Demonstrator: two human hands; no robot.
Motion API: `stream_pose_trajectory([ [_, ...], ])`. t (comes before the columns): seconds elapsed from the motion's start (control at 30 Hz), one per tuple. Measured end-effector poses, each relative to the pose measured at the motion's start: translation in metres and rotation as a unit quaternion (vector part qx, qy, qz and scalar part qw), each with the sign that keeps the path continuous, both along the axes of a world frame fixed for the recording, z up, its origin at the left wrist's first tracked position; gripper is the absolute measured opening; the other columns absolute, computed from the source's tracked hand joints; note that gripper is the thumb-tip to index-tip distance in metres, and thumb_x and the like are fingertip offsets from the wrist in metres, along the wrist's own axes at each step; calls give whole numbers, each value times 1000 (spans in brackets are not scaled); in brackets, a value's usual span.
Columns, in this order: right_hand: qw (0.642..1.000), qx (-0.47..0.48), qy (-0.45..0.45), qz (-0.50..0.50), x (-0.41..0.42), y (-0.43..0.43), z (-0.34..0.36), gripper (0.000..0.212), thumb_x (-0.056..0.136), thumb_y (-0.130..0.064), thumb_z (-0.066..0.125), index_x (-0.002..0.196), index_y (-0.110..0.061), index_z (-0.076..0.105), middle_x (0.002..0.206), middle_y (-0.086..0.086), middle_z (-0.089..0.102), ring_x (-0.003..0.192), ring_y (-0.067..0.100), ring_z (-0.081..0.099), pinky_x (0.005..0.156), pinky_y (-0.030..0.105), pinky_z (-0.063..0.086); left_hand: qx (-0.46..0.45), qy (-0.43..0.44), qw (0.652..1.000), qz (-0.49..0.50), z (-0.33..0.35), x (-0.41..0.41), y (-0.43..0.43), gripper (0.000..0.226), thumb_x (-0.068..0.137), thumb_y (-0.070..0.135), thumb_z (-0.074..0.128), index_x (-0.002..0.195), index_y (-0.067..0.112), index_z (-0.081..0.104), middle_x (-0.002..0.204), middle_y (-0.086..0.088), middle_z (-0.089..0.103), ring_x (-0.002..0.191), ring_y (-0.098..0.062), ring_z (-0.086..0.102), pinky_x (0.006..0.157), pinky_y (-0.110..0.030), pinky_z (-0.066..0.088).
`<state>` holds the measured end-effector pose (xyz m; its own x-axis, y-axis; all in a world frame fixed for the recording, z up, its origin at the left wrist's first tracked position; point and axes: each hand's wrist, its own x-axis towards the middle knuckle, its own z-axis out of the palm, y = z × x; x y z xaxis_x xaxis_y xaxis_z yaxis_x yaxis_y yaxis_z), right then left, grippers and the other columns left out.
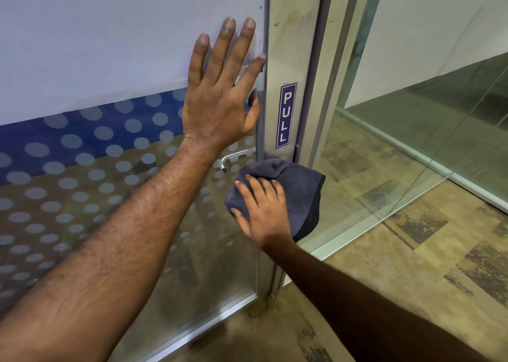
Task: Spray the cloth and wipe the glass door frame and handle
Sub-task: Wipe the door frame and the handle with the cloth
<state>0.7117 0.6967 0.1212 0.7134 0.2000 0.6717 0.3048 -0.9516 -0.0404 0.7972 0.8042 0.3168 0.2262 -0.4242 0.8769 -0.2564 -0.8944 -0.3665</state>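
Note:
My left hand lies flat with fingers spread on the frosted glass door, its fingertips next to the metal door frame. My right hand presses a dark grey cloth against the frame just below the blue PULL sticker. The cloth covers the spot where the near handle sits, so that handle is hidden. A silver handle on the far side shows through the glass, left of the cloth. No spray bottle is in view.
The door carries a blue band with grey dots. To the right, a fixed glass panel in a metal track stands beside the frame. Brown patterned floor stretches at lower right.

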Motion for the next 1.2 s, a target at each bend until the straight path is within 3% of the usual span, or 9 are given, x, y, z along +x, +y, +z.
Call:
stream_pose_trajectory([
  [0.13, 999, -25, 22, 18, 13, -14, 24, 64, 62, -37, 87, 114, -8, 65, 100, 8, 70, 86, 24, 68, 79, 37, 55, 1, -3, 1000, 3, 0, 0, 0, 49, 96, 39, 45, 141, 23, 56, 159, -13, 38, 147, -35, 35, 120, -52, 17],
  [0.3, 986, -93, 136, -3, 18, -3, 42, 40, 77, -45, 73, 100, -14, 62, 90, 4, 69, 81, 22, 66, 78, 37, 49, 1, 0, 1000, 8, 1, 0, -2, 49, 95, 39, 47, 142, 24, 55, 160, -12, 37, 148, -35, 34, 120, -52, 17],
  [0.47, 980, -156, 122, 18, 21, 8, 59, 22, 77, -39, 70, 86, -19, 69, 74, 5, 67, 65, 24, 64, 57, 33, 37, 1, 1, 1000, 9, 0, 0, -2, 48, 95, 39, 46, 140, 25, 55, 161, -12, 36, 148, -35, 33, 120, -52, 17],
  [0.53, 981, -141, 132, -2, 20, 10, 56, 26, 83, -39, 65, 93, -16, 66, 83, 6, 69, 74, 25, 64, 62, 34, 35, 1, -1, 1000, 10, 1, 0, -1, 49, 95, 40, 46, 141, 25, 55, 160, -12, 36, 148, -35, 34, 120, -51, 16],
  [0.7, 989, -99, 106, 21, 11, -2, 39, 43, 84, -38, 70, 114, -10, 60, 99, 9, 68, 89, 26, 65, 79, 40, 53, 6, 0, 1000, 12, 1, 0, -1, 49, 95, 39, 46, 141, 24, 55, 161, -13, 35, 148, -36, 33, 119, -51, 12],
  [0.9, 986, -121, 73, 91, 11, -31, 27, 68, 89, -57, 54, 145, -18, 44, 123, 3, 64, 112, 28, 54, 111, 60, 29, 8, 1, 1000, 13, 1, 1, -2, 50, 98, 39, 43, 145, 23, 51, 162, -13, 33, 149, -36, 31, 120, -50, 9],
  [0.97, 980, -136, 91, 110, 13, -38, 28, 71, 89, -63, 49, 148, -23, 39, 126, 3, 62, 113, 28, 52, 109, 60, 29, 7, 1, 1000, 16, 0, 0, -1, 51, 98, 38, 45, 146, 23, 49, 163, -13, 32, 149, -36, 30, 120, -50, 8],
  [1.07, 980, -138, 102, 96, 15, -33, 32, 67, 89, -60, 52, 145, -24, 42, 118, 5, 63, 100, 29, 56, 86, 46, 42, 10, -7, 1000, 8, -1, 0, 0, 53, 97, 36, 46, 148, 22, 48, 162, -13, 33, 149, -37, 31, 120, -51, 10],
  [1.2, 986, -111, 121, 23, 16, -10, 40, 46, 85, -52, 60, 114, -17, 58, 91, 9, 71, 85, 30, 65, 73, 41, 43, 10, -11, 1000, 10, 0, -2, 1, 53, 97, 35, 44, 148, 21, 49, 161, -14, 34, 148, -37, 31, 120, -51, 11],
])
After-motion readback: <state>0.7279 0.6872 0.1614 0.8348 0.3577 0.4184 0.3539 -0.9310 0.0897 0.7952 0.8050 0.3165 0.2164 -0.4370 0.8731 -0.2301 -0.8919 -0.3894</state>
